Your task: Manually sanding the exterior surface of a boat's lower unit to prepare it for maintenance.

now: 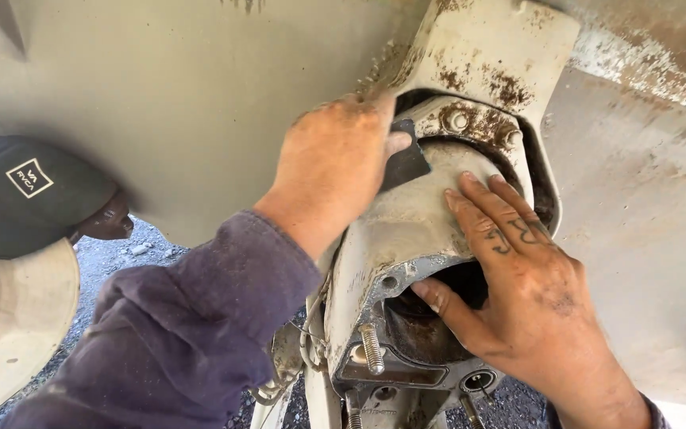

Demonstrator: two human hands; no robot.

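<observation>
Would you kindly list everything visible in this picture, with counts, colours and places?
Metal housing: one, off-white and dusty, centre, under both hands.
Bracket: one, off-white with rust spots, top centre, above the housing.
Bolt heads: at least two, rusty, on the ring at the housing's upper end.
Threaded stud: one, grey metal, lower centre, sticking out of the housing's open end.
Hull surface: one, beige, filling the top and left.
Gravel ground: grey, lower left.
Cap: one, black, far left, on another person.
Abrasive sheet: one, dark grey, under the left hand's fingers.
Left hand: presses the sheet on the housing; purple sleeve.
Right hand: flat on the housing, thumb in its opening.
</observation>
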